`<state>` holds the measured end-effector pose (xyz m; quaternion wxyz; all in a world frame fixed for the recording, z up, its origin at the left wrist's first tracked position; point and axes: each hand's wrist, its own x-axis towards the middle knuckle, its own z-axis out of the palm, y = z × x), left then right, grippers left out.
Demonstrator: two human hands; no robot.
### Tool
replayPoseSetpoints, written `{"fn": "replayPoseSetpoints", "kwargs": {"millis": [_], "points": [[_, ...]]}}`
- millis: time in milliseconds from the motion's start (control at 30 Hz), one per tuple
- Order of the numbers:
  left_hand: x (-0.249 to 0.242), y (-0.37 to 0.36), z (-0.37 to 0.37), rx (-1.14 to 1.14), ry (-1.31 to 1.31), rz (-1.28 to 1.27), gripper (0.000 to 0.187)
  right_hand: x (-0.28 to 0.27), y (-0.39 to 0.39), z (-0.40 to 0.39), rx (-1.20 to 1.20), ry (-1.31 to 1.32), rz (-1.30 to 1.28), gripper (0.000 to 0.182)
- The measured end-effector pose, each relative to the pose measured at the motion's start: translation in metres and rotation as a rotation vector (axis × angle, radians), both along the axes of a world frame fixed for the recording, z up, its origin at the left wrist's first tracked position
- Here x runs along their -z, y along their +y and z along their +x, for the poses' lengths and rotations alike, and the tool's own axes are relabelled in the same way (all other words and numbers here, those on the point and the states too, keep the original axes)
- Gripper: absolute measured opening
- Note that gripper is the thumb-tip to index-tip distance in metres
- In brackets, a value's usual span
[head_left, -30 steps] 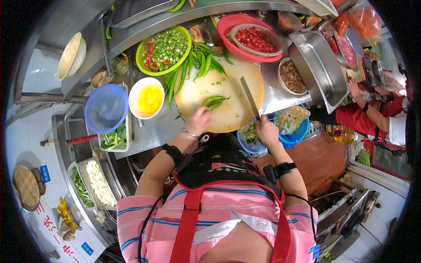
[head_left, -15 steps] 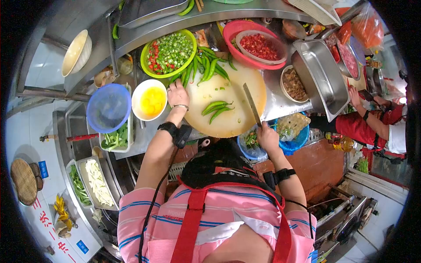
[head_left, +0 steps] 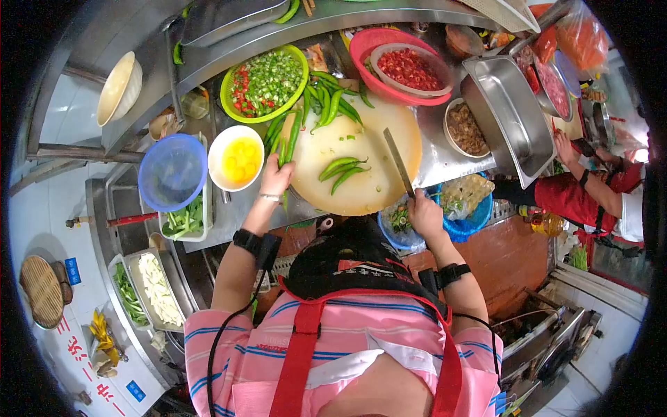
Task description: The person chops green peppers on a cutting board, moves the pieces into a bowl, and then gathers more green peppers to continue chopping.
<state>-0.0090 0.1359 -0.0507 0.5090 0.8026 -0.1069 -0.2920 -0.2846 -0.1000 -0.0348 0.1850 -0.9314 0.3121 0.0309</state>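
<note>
My left hand (head_left: 276,179) is closed round several long green chili peppers (head_left: 292,135) at the left edge of the round cutting board (head_left: 354,198). My right hand (head_left: 424,214) grips the handle of a knife (head_left: 397,160), whose blade lies over the right part of the board. A few green chilies (head_left: 343,172) rest on the middle of the board, apart from both hands. More whole chilies (head_left: 335,104) are heaped at its far edge. Beside my left hand stands a white bowl (head_left: 214,163) of egg yolks.
A yellow-green basin (head_left: 226,104) holds chopped peppers, and a pink basin (head_left: 361,55) carries a bowl of chopped red chilies. At right are a bowl of brown food (head_left: 467,131) and a steel pan (head_left: 511,118). A blue bowl (head_left: 172,172) sits left. Another person (head_left: 590,181) works at far right.
My left hand has drawn back toward me from the heap, bringing several green chilies with it. My right hand and the knife have stayed nearly in place.
</note>
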Motion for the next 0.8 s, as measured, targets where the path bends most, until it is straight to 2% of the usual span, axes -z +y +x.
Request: {"fn": "replayPoseSetpoints", "kwargs": {"millis": [33, 100, 167, 233, 267, 300, 367, 400, 500, 533, 633, 667, 700, 767, 800], "points": [[0.010, 0.008, -0.005, 0.038, -0.177, -0.002, 0.024, 0.000, 0.000, 0.001, 0.004, 0.002, 0.001, 0.019], [0.013, 0.016, -0.024, 0.134, -0.237, -0.036, 0.030, 0.000, -0.001, 0.000, 0.019, 0.000, 0.041, 0.019], [-0.011, 0.010, -0.054, 0.436, -0.518, 0.065, 0.031, 0.000, -0.002, 0.000, 0.016, 0.016, 0.034, 0.019], [-0.011, -0.002, -0.071, 0.585, -0.476, 0.219, 0.035, 0.001, -0.002, 0.001, 0.012, 0.029, 0.026, 0.020], [-0.021, -0.010, -0.079, 0.671, -0.373, 0.531, 0.037, 0.002, -0.003, 0.001, 0.014, 0.033, 0.032, 0.020], [-0.019, -0.013, -0.082, 0.674, -0.371, 0.528, 0.037, 0.003, -0.003, 0.000, 0.016, 0.036, 0.038, 0.021], [-0.012, -0.018, -0.084, 0.586, -0.401, 0.699, 0.038, 0.003, -0.003, 0.000, 0.011, 0.030, 0.037, 0.022], [-0.009, -0.019, -0.078, 0.536, -0.468, 0.639, 0.036, 0.005, -0.004, 0.000, 0.012, 0.018, 0.038, 0.022], [-0.004, -0.022, -0.059, 0.562, -0.598, 0.676, 0.031, 0.006, -0.002, -0.001, 0.013, 0.009, 0.040, 0.022], [0.000, -0.020, -0.054, 0.513, -0.756, 0.523, 0.031, 0.006, -0.002, -0.001, 0.013, 0.006, 0.037, 0.023], [-0.013, -0.026, -0.045, 0.439, -0.683, 0.569, 0.036, 0.009, -0.004, -0.002, 0.000, 0.006, 0.020, 0.024], [-0.004, -0.023, -0.040, 0.326, -0.811, 0.498, 0.032, 0.009, -0.004, -0.002, 0.003, 0.004, 0.020, 0.024], [-0.006, -0.021, -0.034, 0.329, -0.814, 0.497, 0.032, 0.009, -0.004, -0.002, 0.008, 0.006, 0.030, 0.024], [-0.009, -0.017, -0.022, 0.078, -1.052, 0.142, 0.030, 0.008, -0.003, -0.002, 0.016, 0.008, 0.042, 0.024], [-0.004, -0.014, -0.017, 0.000, -0.996, 0.073, 0.030, 0.008, -0.003, -0.002, 0.013, 0.015, 0.045, 0.024]]}}
